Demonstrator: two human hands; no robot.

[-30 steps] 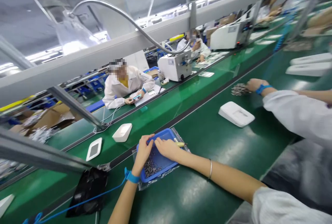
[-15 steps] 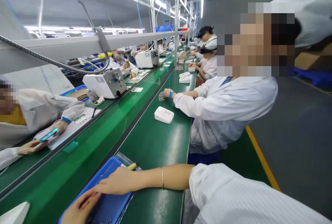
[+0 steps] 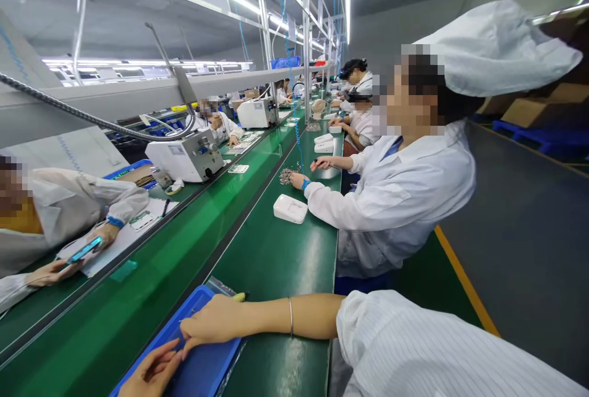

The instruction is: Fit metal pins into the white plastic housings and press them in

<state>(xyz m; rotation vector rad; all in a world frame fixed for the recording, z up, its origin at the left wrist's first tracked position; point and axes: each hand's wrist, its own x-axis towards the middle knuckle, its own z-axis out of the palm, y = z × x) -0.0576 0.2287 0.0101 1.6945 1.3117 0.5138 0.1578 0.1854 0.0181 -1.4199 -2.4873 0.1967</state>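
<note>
My right hand (image 3: 211,322) rests on a blue plastic tray (image 3: 209,369) at the bottom edge, its fingers drawn together and pointing left onto the tray floor. Whether they pinch a small part is hidden. My left hand (image 3: 151,375) lies in the same tray, half cut off by the frame, fingers loosely apart, just below the right fingertips. A yellow-tipped tool (image 3: 239,296) lies on a clear bag right behind my right hand. A thin bracelet sits on my right wrist.
A green conveyor belt (image 3: 276,262) runs away from me. A person in a white coat (image 3: 400,200) sits close on my right, hands by a pile of small metal parts (image 3: 286,175) and a white housing (image 3: 289,208). Across the belt sit other workers and a white machine (image 3: 184,158).
The view has swung from looking down at the tray to looking right along the line. My hands have stayed on the blue tray; the right fingertips crept slightly toward my left hand.
</note>
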